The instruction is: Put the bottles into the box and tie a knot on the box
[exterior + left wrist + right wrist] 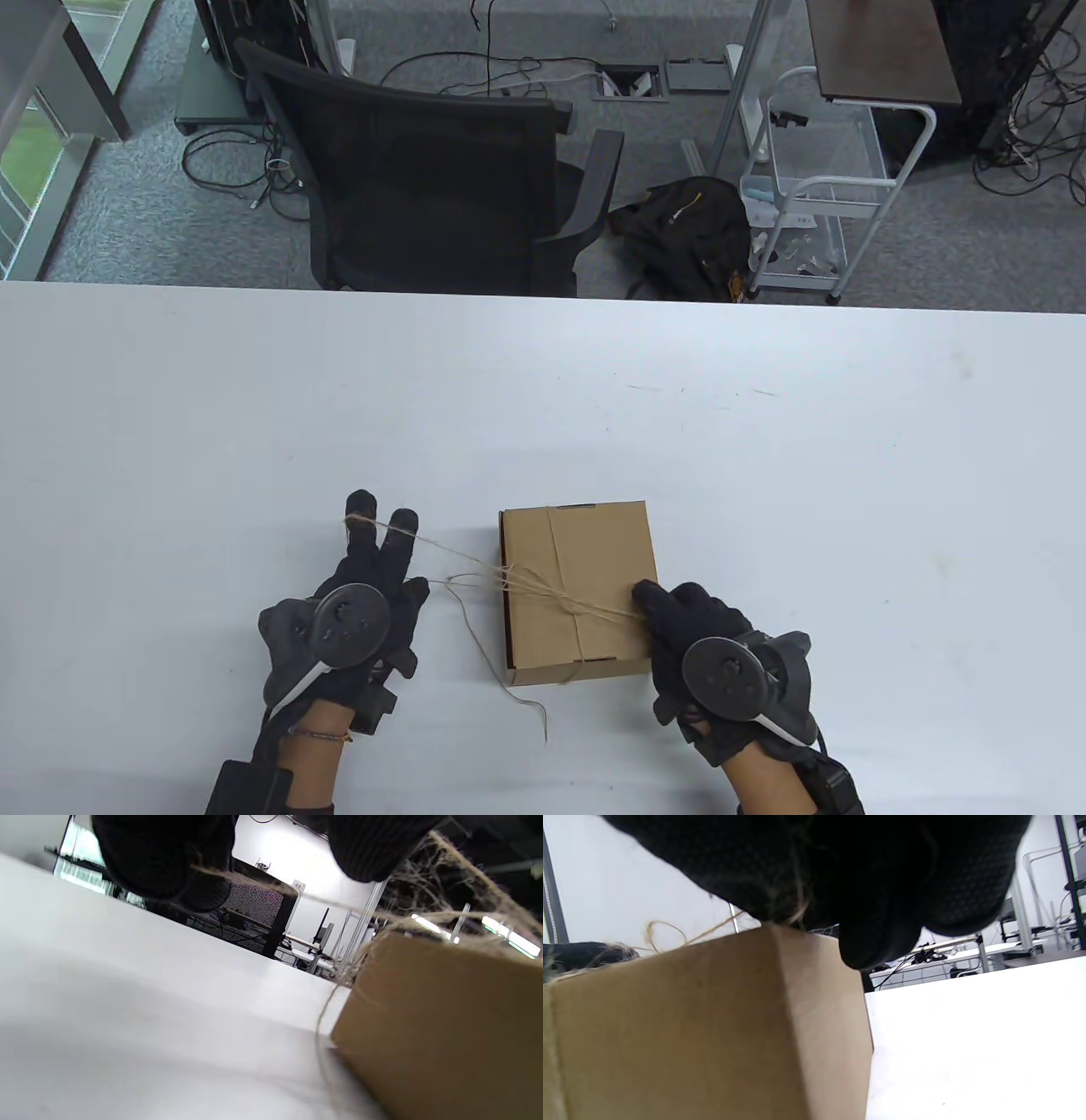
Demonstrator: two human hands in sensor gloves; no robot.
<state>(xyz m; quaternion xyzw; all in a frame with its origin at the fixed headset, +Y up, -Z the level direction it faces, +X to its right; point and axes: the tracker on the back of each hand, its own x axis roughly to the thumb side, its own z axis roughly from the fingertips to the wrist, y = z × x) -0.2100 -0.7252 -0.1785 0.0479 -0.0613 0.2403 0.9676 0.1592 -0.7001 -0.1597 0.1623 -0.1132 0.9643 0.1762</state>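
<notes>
pressing the closed box (577, 594) near the table's (170, 424) front edge, the right hand (704, 637) pinches twine (543, 590) at its top. left hand (356, 594), fingers straight, has twine wound around them. only the table view shows the loose tail; the box's contents are hidden.

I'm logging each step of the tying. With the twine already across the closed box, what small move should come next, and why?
Probably draw the left hand further left, away from the box, to cinch the knot. The twine loops over its fingers and a slack loop sits at the box's left edge, while the right hand holds the other end at the right edge.
</notes>
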